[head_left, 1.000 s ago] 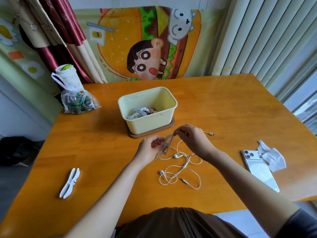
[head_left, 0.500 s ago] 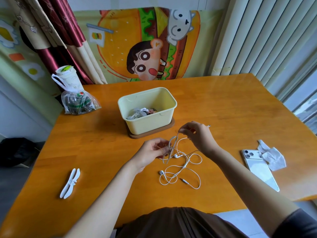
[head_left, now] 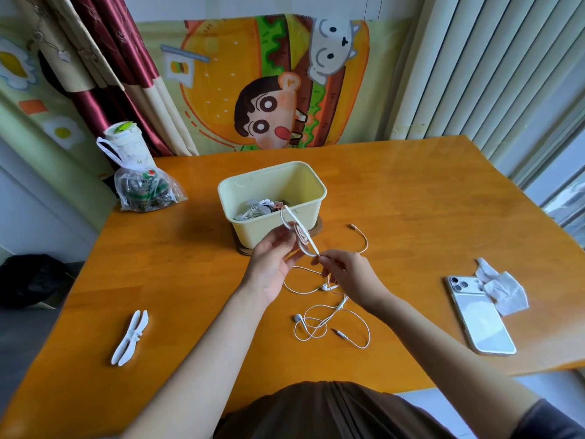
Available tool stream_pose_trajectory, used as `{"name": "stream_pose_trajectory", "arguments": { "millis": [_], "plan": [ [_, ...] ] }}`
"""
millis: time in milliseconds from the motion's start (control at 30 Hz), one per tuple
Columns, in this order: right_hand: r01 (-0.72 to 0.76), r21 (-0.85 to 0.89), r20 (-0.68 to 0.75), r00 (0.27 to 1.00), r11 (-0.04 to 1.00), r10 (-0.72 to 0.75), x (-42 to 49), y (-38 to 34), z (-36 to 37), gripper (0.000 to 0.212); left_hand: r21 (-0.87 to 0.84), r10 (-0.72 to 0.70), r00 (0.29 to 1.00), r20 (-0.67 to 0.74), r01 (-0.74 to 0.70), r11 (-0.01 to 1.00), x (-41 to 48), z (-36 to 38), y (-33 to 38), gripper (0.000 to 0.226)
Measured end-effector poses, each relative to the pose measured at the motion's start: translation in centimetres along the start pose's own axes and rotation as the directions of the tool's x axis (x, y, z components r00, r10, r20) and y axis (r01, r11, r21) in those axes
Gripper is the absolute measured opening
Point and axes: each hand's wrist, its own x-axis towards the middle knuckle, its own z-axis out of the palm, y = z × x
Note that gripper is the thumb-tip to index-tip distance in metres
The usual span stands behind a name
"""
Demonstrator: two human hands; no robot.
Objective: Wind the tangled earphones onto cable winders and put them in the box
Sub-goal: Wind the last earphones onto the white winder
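Earphones (head_left: 297, 318) tangled on surface (head_left: 411, 217) before box (head_left: 272, 236); left hand (head_left: 272, 264) gripping winder (head_left: 300, 236), right hand (head_left: 348, 274) pinching cable (head_left: 365, 245); phone (head_left: 481, 318), tissue (head_left: 503, 289), spare winder (head_left: 129, 337) aside.

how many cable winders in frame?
2. One winder is held in the left hand, in front of the box; a spare winder lies on the table, far left. Others may be hidden inside the box.

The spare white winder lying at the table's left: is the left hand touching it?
Apart. The head view shows bare tabletop between the spare winder and the left hand, which holds a second winder in front of the box.
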Motion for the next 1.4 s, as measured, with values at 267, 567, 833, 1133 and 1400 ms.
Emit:
{"name": "stream_pose_trajectory", "arguments": {
  "millis": [267,567,833,1133,1400],
  "plan": [
    [0.081,-0.095,0.031,0.996,0.992,-0.079,-0.3,-1.1,0.4,0.025,0.251,0.102,0.977,-0.19,-0.053,0.967,0.2,-0.5,-0.3,0.013],
    [0.178,-0.131,0.083,0.982,0.975,-0.168,-0.1,-2.5,-0.6,0.023,0.825,0.394,0.914,-0.093,-0.151,0.544,0.3,-1.9,-1.4,0.008],
    [0.158,-0.237,-0.065,0.982,0.959,-0.178,2.0,-2.1,-4.2,0.018,0.842,0.301,0.943,0.141,-0.274,0.465,0.0,-1.1,-1.6,0.013],
    [0.112,-0.223,-0.129,0.981,0.968,-0.143,2.2,-0.7,-4.2,0.014,0.779,-0.036,0.984,0.174,-0.115,0.617,-0.5,-1.1,-1.0,0.012],
    [0.094,-0.19,-0.122,0.985,0.977,-0.118,2.0,-0.1,-3.7,0.013,0.723,-0.13,0.96,0.247,-0.093,0.685,-0.9,-0.9,-0.3,0.015]
  ]
}}
